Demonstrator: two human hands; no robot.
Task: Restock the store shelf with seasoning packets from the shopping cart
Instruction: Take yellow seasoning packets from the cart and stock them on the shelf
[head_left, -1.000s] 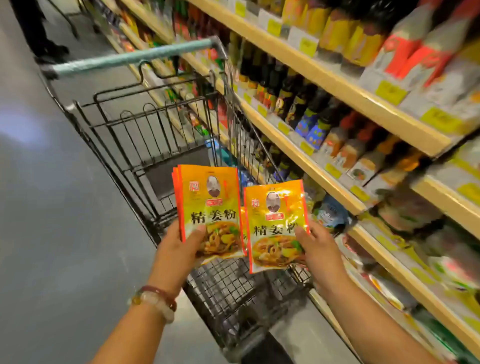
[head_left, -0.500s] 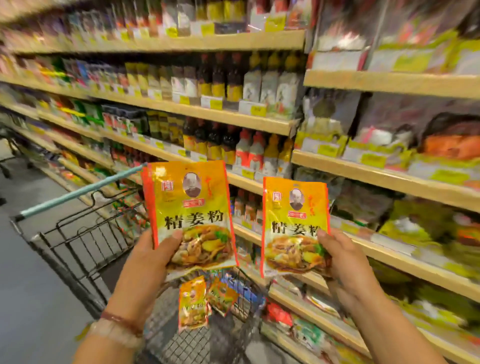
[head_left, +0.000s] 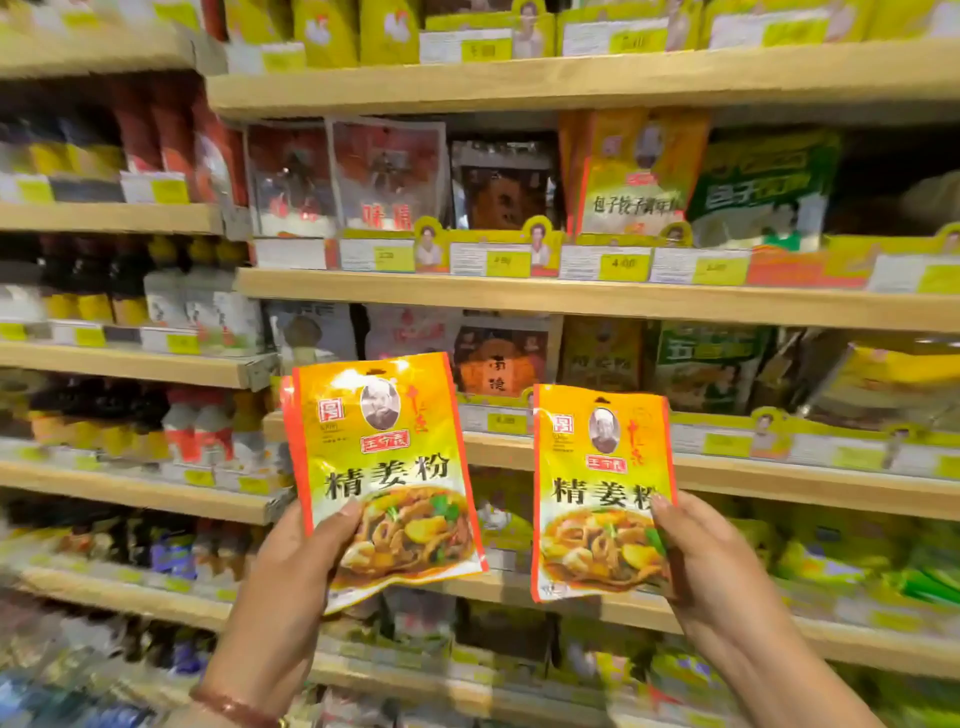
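My left hand (head_left: 291, 577) grips a small stack of yellow-orange seasoning packets (head_left: 382, 467) by the lower left corner, thumb on the front. My right hand (head_left: 711, 566) pinches another yellow-orange seasoning packet (head_left: 597, 493) at its lower right edge. Both are held upright, side by side, in front of the wooden store shelf (head_left: 597, 299). The shopping cart is out of view.
Wooden shelves hold rows of packets behind yellow price tags (head_left: 621, 265) at centre and right. Sauce bottles (head_left: 197, 306) fill the shelves on the left. More green and yellow packets (head_left: 831, 561) lie on the lower right shelf.
My view has swung right and up, from the cart to the shelf of packets. Both hands have kept hold of their packets and raised them toward the shelf.
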